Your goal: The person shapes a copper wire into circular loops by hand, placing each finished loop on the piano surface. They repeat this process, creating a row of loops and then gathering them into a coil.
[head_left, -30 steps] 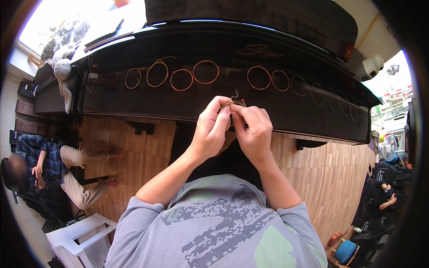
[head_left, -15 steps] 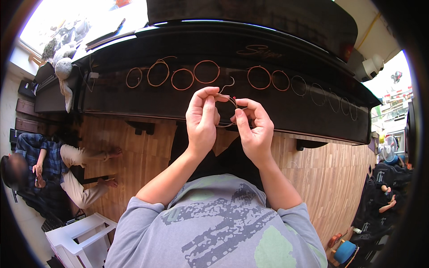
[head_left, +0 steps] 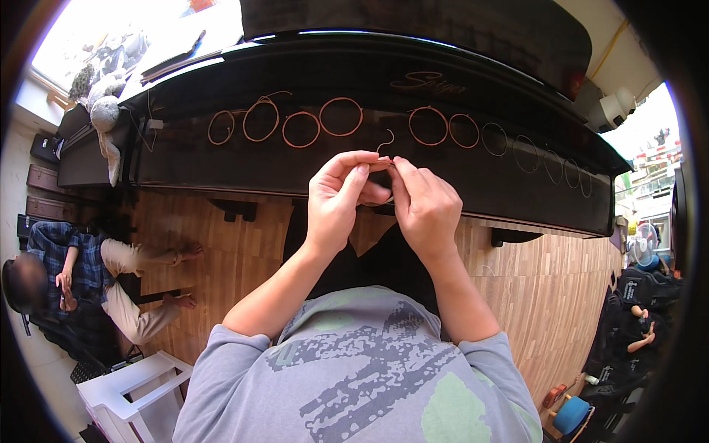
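Close together in front of the black piano, my left hand and my right hand are both closed on one coiled metal string. Left thumb and fingers clamp a bundle of its turns; the right thumb and fingertips pinch the same coil near the left fingertips. A loose curled end of the string sticks up above the fingers. Most of the loop is hidden by my hands. On the piano beyond lie copper-coloured string coils to the left and middle, and thinner silvery coils to the right.
The piano's front panel spans the view over a wooden floor. A plush toy hangs at its left end. A seated person is at the left, near a white stool. Black bags lie at the right.
My right hand has shifted a little up and turned inward, its fingertips now closer to the left ones. The open part of the coil is now mostly covered; its loose end moved slightly right.
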{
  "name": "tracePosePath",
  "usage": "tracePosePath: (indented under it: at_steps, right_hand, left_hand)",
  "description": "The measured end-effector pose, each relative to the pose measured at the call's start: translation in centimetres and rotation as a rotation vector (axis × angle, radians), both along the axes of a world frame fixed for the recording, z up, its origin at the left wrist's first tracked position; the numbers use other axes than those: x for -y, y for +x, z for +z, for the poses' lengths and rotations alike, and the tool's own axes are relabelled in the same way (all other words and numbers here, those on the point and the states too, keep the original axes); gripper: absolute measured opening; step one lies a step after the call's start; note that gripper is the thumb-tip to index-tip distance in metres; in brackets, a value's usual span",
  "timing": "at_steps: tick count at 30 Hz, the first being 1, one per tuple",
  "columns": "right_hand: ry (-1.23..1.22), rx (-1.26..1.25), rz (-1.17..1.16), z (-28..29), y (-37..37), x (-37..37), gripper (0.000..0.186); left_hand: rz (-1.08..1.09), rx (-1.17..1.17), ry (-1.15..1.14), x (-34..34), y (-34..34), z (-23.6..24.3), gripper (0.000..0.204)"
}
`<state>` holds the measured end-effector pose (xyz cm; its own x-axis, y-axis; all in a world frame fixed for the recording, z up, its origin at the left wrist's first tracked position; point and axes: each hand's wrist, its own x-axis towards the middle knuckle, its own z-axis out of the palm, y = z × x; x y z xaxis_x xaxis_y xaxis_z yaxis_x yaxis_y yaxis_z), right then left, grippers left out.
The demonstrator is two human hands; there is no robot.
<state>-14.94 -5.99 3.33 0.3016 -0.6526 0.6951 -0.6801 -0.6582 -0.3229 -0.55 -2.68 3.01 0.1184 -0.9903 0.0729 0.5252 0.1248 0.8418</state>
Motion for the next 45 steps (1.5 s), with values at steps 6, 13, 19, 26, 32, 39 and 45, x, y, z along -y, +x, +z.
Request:
tracePosePath:
  at_steps: [6,13,19,26,32,39,45]
  right_hand:
    - [-0.041,0.002,0.028,-0.4,-0.5,0.6,0.024]
    - [0.002,0.017,0.08,0.1,-0.4,0.3,0.033]
    - [0.214,0.334,0.302,0.5,-0.3,1.1,0.019]
    - [0.285,0.51,0.31,0.4,-0.1,1.0,0.012]
    - [0.39,0.618,0.418,-0.5,-0.1,0.2,0.016]
    - [0.749,0.662,0.371,0.4,-0.5,0.2,0.01]
    - [1.053,0.783,0.454,2.2,-1.2,0.4,0.008]
  left_hand:
    - [-0.158,0.026,0.0,-0.5,1.8,-0.5,0.03]
    - [0.032,0.389,-0.042,-0.7,2.5,0.4,0.024]
    - [0.103,0.4,0.014,-0.5,2.0,0.3,0.013]
    - [-0.302,-0.219,0.18,0.0,2.3,-0.1,0.027]
    - [-0.443,-0.141,0.066,0.8,3.2,-0.3,0.02]
    - [0.021,0.537,-0.081,0.3,1.7,1.7,0.016]
    - [0.05,0.999,-0.378,0.6,2.7,2.0,0.03]
